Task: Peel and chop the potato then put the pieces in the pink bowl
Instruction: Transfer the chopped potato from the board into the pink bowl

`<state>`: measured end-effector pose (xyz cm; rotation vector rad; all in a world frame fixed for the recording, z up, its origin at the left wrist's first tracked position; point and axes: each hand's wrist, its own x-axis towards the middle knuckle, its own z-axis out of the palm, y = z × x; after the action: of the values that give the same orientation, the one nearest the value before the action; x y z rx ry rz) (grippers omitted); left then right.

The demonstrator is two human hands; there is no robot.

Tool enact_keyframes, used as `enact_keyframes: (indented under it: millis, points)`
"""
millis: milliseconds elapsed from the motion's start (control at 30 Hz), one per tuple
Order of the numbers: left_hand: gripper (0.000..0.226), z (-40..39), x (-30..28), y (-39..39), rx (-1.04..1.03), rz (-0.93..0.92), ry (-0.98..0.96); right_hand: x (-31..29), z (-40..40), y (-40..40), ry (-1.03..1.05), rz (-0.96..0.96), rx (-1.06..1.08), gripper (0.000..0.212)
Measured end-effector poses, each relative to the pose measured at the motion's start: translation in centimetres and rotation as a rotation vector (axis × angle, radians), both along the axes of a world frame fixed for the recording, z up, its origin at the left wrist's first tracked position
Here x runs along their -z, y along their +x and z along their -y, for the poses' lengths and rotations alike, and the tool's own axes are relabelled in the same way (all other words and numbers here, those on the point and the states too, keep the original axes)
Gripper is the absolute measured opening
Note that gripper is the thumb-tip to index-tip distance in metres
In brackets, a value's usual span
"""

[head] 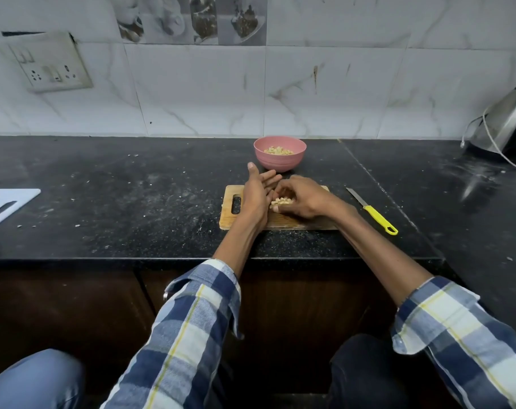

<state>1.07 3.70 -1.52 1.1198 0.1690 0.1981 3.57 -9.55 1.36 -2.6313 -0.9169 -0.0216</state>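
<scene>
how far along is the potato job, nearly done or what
Nearly done. Done: chopping looks finished, with the knife lying on the counter and some pieces already in the pink bowl. In hand: the left hand, fingers straight, and the right hand, fingers curled, gather the remaining potato pieces on the cutting board. Left: move that pile into the bowl.

My right hand (301, 199) covers most of the potato pieces (281, 201) and the board (280, 221) beneath. The kettle (507, 125) and white board (6, 202) are cut by the edges.
</scene>
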Motion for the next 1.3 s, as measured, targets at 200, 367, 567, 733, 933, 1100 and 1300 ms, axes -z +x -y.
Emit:
enact_keyframes:
  millis: [200, 367, 567, 733, 933, 1100, 1300]
  points:
    - [0.078, -0.3, -0.1, 0.2, -0.023, -0.039, -0.169, -1.3, -0.8, -0.3, -0.024, -0.041, -0.007, 0.016]
    - [0.081, -0.3, 0.2, 0.4, 0.022, -0.05, -0.334, -1.6, -0.5, 0.0, 0.015, -0.019, 0.043, 0.014]
    - [0.078, -0.5, 0.6, 0.2, 0.036, -0.033, -0.432, -4.0, 0.5, 0.4, 0.209, -0.246, 0.124, 0.01]
    - [0.077, -0.8, 0.4, -0.1, 0.051, 0.018, -0.52, -6.0, -3.5, -0.6, 0.213, -0.309, 0.12, 0.009]
    - [0.077, -1.5, 0.4, 0.1, 0.059, 0.073, -0.805, -5.2, -7.8, -1.8, 0.086, -0.114, 0.216, 0.017]
    - [0.053, -1.5, 0.3, -0.3, 0.023, 0.072, -0.886, -4.6, -7.5, -2.4, 0.215, 0.122, 0.215, 0.021]
    - [0.055, -1.2, -0.6, -1.6, 0.041, 0.121, -0.832, -5.0, -5.3, -1.8, 0.308, -0.012, 0.102, 0.021]
